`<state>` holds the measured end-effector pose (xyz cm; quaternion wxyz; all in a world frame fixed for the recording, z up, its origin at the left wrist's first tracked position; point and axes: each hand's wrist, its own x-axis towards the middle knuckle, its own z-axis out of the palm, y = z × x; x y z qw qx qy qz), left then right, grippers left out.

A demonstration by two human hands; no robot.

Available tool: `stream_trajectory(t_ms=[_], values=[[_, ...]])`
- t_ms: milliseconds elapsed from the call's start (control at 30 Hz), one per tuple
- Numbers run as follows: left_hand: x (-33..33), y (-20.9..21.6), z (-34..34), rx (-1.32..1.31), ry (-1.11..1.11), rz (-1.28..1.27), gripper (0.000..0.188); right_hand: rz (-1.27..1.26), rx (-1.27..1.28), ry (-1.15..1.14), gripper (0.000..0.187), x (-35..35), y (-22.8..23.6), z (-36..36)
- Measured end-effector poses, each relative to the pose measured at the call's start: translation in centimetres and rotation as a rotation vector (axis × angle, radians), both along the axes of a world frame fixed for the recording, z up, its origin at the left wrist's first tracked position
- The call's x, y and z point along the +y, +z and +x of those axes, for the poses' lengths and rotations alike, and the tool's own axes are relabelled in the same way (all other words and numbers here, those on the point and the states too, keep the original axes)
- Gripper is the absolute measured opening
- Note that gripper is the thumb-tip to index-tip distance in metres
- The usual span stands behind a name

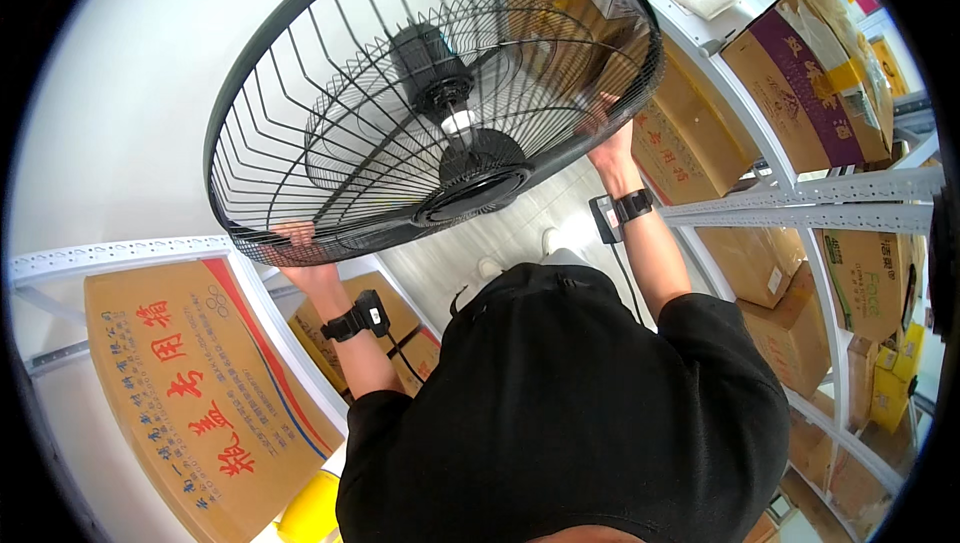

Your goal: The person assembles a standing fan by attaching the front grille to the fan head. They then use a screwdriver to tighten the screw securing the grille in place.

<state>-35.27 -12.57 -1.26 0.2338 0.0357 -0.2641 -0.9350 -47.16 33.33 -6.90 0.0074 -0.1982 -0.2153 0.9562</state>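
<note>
A large black fan [475,193] with a round wire cage is held up in front of me, tilted, its dark motor [425,58] showing through the wires. My left hand [300,248] grips the lower left part of the cage rim, fingers partly seen through the mesh. On the right side of the rim, my right hand [612,143] is closed round the cage edge, its fingers partly hidden behind the wires. Black straps with small boxes and cables sit on both wrists.
White metal shelving [740,93] with cardboard boxes runs along the right. At the left stands another rack [130,253] with a big printed carton [190,383]. A yellow object [312,511] lies below it. White wall [130,123] rises at far left; pale tiled floor [430,258] shows beneath the fan.
</note>
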Motion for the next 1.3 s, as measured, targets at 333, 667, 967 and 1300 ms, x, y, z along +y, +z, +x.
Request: stream_trajectory(t_ms=[333, 667, 967, 1300], values=[[-0.6, -0.8, 0.1, 0.472, -0.146, -0.371, 0.029, -0.034, 0.381, 0.224, 0.038, 1.8, -5.0, -0.4], [-1.3, -1.0, 1.5, 0.363, 0.124, -0.483, 0.031, -0.010, 0.535, 0.320, 0.038, 1.5, -4.9, -0.5], [0.4, -1.7, 2.9, 0.165, 0.184, -0.359, 0.029, -0.012, 0.603, 0.226, 0.039, 1.1, -4.0, 0.2], [1.6, 0.1, -0.2, 0.408, 0.254, -0.752, 0.037, -0.111, 0.738, 0.246, 0.025, 7.9, -14.1, -1.2]])
